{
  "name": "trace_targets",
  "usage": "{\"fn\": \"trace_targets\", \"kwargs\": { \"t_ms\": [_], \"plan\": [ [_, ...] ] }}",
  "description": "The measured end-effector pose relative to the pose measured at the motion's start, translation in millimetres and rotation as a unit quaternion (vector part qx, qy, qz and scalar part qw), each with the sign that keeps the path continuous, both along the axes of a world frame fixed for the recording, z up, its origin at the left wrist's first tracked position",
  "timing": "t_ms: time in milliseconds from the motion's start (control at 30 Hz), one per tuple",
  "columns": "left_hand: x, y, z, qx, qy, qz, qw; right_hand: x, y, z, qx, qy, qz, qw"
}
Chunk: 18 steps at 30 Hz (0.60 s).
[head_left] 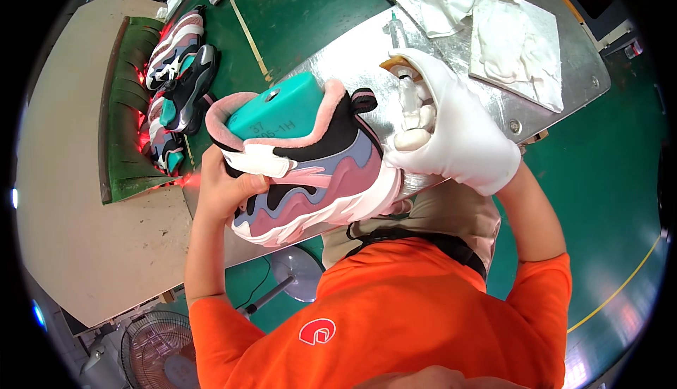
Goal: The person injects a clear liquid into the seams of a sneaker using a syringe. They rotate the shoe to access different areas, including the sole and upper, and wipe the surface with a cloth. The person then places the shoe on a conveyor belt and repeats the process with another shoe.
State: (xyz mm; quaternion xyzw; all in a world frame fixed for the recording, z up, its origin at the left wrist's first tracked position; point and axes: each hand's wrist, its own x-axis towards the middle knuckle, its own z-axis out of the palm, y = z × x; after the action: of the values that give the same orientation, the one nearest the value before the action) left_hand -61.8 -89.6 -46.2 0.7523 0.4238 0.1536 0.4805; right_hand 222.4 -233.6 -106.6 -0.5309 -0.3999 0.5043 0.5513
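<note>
My bare left hand (229,190) grips the toe end of a chunky sneaker (310,170), thumb on its side. The sneaker is black, pink, mauve and blue-grey with a thick pale sole, and a teal shoe last (278,110) fills its opening. To the right, my right hand (451,124) wears a white glove and is closed around a clear syringe (398,31). The syringe's narrow greenish tip points away from me; part of its barrel is hidden by my fingers. The glove is close beside the sneaker's heel; whether they touch I cannot tell.
A metal tabletop (338,61) lies beneath, with white cloths (518,36) on a pale pad at far right. Several sneakers stand at left on a green conveyor belt (271,8), by a green flap (123,135) with red light. A floor fan (159,350) stands lower left.
</note>
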Motion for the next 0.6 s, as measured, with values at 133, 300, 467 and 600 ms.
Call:
{"fn": "trace_targets", "kwargs": {
  "t_ms": [133, 300, 467, 600],
  "plan": [
    [-3.9, 2.5, 3.1, -0.023, 0.032, 0.004, 0.999, 4.9, -0.1, -0.1, 0.023, -0.041, 0.011, 0.999],
    [-0.3, -8.1, 1.8, 0.009, -0.012, 0.017, 1.0, 3.7, -21.2, 8.9, 0.06, -0.094, -0.102, 0.989],
    [11.1, -22.0, 0.9, 0.033, -0.045, 0.093, 0.994, 28.2, -67.4, 2.0, 0.092, -0.279, -0.216, 0.931],
    [11.0, -32.4, -3.7, 0.092, -0.042, 0.098, 0.99, 21.4, -89.4, -16.6, 0.052, -0.124, -0.205, 0.969]
  ]
}}
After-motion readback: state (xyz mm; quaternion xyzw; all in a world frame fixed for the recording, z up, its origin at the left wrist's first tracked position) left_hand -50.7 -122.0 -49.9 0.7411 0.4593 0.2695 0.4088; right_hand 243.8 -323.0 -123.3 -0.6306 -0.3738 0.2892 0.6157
